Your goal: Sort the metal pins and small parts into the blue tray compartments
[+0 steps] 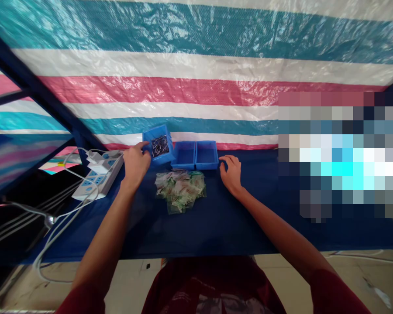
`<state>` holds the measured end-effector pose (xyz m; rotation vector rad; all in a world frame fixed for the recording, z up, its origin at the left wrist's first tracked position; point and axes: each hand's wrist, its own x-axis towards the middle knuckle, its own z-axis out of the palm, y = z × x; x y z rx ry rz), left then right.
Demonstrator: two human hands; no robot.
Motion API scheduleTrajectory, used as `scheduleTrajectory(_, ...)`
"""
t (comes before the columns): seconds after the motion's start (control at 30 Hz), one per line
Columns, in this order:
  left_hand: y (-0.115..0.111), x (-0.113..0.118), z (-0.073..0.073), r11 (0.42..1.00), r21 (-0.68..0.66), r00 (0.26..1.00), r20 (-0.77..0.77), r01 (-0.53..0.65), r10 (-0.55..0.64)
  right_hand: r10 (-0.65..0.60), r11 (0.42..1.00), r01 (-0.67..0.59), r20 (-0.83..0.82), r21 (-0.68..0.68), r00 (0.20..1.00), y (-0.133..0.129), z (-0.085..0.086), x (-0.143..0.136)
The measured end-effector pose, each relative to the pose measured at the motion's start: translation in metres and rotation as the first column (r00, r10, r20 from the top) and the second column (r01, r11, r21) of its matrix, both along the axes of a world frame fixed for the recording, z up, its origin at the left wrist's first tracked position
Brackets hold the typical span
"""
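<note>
My left hand (136, 165) grips the left side of a blue plastic bin (170, 150) that sits askew and tilted. Inside that bin lie many small dark and silvery metal pins or screws (160, 146); their exact kind is too small to tell. Two more blue bins stand side by side to its right, a middle bin (185, 167) and a right bin (207, 166), with nothing visible in them. My right hand (232, 172) rests on the table beside the right bin, fingers loosely bent and apart, holding nothing. A pile of small clear plastic bags (180, 192) with thin parts inside lies before the bins.
A white power strip (96, 181) with plugs and looping white cables (46, 248) lies on the left of the dark blue table (190, 237). Striped plastic sheeting (183, 91) hangs behind the bins. A dark metal frame (57, 98) slants at left. A pixelated area covers the right.
</note>
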<state>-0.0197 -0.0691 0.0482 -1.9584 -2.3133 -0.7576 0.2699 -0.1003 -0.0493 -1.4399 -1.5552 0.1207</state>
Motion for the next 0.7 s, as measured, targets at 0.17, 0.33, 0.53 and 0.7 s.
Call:
scheduleTrajectory(0.17, -0.039, 0.036, 0.009, 0.995, 0.04, 0.994, 0.061, 0.088, -0.09, 0.298, 0.933, -0.335, -0.236, -0.133, 0.925, -0.033, 0.034, -0.037)
scheduleTrajectory(0.33, -0.065, 0.077, -0.006, 0.978, 0.124, 0.973, 0.144, 0.166, -0.183, 0.273, 0.848, -0.488, -0.619, -0.207, 0.736, -0.051, 0.045, -0.069)
scheduleTrajectory(0.53, -0.088, 0.096, -0.031, 0.945, 0.175, 0.914, 0.256, 0.277, -0.315, 0.229, 0.878, -0.444, -0.657, -0.179, 0.718, -0.026, 0.047, -0.044)
scheduleTrajectory(0.7, -0.11, 0.084, -0.067, 0.886, 0.37, 0.953, 0.01, 0.278, -0.303, 0.347, 0.831, -0.527, -0.571, -0.181, 0.744, -0.012, 0.049, -0.015)
